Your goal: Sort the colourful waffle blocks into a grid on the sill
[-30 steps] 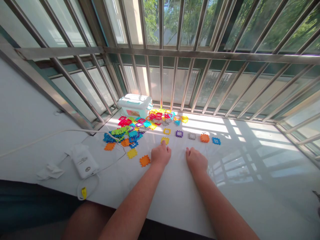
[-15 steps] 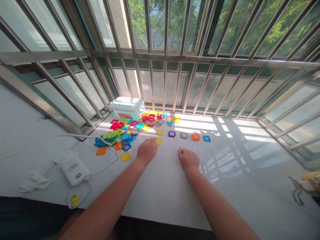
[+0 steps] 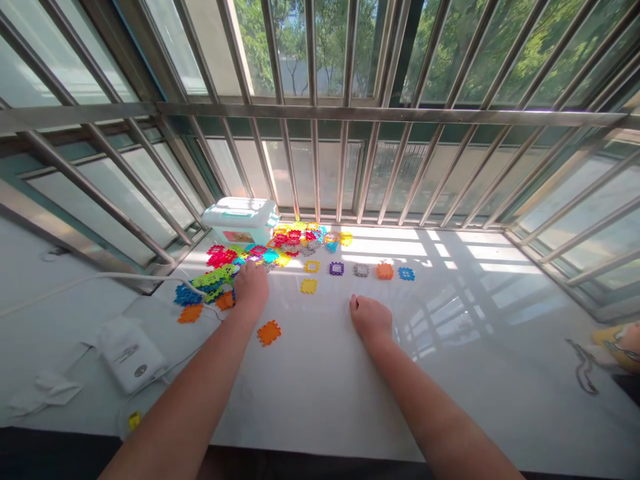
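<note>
My left hand (image 3: 251, 287) reaches over the pile of coloured notched plastic tiles (image 3: 220, 275), fingers curled down among them; whatever it pinches is hidden. My right hand (image 3: 371, 319) rests on the white surface as a loose fist, with nothing seen in it. Beyond it runs a spaced row: a yellow tile (image 3: 312, 267), a purple tile (image 3: 337, 269), a grey tile (image 3: 361, 270), an orange tile (image 3: 385, 271) and a blue tile (image 3: 407, 274). A solid yellow tile (image 3: 309, 286) lies in front of the row's left end. Right of my left forearm is a loose orange tile (image 3: 269, 333).
A lidded white box (image 3: 241, 221) stands behind the pile. At left, a white device (image 3: 131, 357) lies with a cable (image 3: 115, 275) crossing towards the tiles. Crumpled tissue (image 3: 47, 392) is near it. Metal bars (image 3: 320, 117) enclose the back and sides. A strap (image 3: 583, 367) lies far right.
My left hand has moved left from beside the yellow tile to the pile. The loose orange tile has come into view, and the nearby yellow one is out of sight. My right hand stays put.
</note>
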Action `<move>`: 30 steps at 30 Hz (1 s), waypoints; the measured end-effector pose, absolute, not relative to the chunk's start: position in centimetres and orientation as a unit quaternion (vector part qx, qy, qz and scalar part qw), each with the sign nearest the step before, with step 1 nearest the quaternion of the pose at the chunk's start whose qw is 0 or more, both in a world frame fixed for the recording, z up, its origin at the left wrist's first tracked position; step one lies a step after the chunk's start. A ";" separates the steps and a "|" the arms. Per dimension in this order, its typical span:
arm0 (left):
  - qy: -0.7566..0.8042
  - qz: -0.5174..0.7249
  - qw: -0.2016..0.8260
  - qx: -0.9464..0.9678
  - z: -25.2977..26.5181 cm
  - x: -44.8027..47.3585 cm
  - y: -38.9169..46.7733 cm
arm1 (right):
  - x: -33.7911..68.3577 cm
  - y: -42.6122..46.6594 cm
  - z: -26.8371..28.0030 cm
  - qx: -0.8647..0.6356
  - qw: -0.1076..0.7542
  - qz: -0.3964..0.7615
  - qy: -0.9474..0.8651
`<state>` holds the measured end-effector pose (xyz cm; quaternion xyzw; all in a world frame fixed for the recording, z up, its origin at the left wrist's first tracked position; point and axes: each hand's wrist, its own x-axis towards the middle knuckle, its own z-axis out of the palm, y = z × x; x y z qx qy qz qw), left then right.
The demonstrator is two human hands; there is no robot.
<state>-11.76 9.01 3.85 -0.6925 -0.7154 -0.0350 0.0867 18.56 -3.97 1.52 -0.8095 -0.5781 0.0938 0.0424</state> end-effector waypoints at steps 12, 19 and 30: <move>-0.532 -0.080 0.016 -0.843 1.5 3.9 0.4 | 18.4 -4.0 1.6 -0.811 0.045 0.091 -0.576; -0.535 -0.082 -0.017 -0.841 0.8 5.5 -0.3 | 18.5 -4.0 1.7 -0.811 0.037 0.087 -0.578; -0.623 -0.148 -0.003 -0.768 1.2 -2.0 -4.5 | 18.8 -4.0 1.3 -0.803 0.037 0.082 -0.589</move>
